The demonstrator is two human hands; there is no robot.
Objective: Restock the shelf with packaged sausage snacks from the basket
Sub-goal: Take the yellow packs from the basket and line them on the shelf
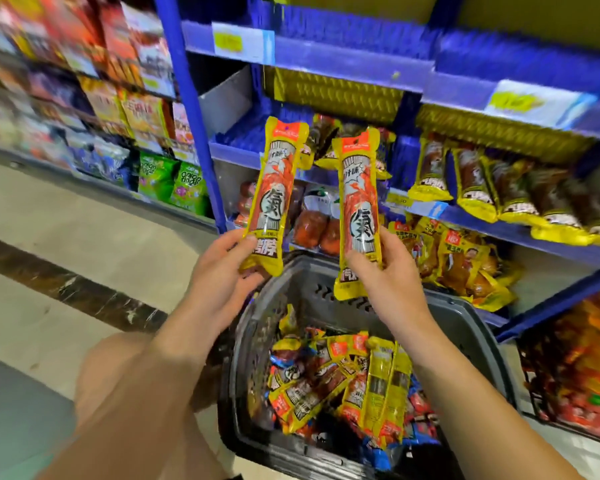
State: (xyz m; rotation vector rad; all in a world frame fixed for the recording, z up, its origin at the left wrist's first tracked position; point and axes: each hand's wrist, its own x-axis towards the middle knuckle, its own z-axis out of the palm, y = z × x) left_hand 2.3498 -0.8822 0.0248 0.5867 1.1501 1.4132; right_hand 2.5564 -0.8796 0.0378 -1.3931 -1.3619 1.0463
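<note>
My left hand (pixel 222 271) grips the lower end of a long yellow and red sausage snack pack (pixel 274 188), held upright. My right hand (pixel 385 275) grips a second identical pack (pixel 359 202), also upright. Both packs are raised above the dark plastic basket (pixel 329 271), in front of the blue shelf (pixel 236 150). The basket holds several more yellow sausage packs (pixel 343 379). On the shelf behind the raised packs lie a few similar packs, partly hidden. The shelf's left part shows bare blue surface.
A row of brown and yellow sausage packs (pixel 492 188) lies on the shelf to the right. Lower shelves hold orange and yellow packs (pixel 465 268). Another rack of colourful snack bags (pixel 101 98) stands at left across the tiled floor (pixel 49 271). My knee (pixel 118 368) is at lower left.
</note>
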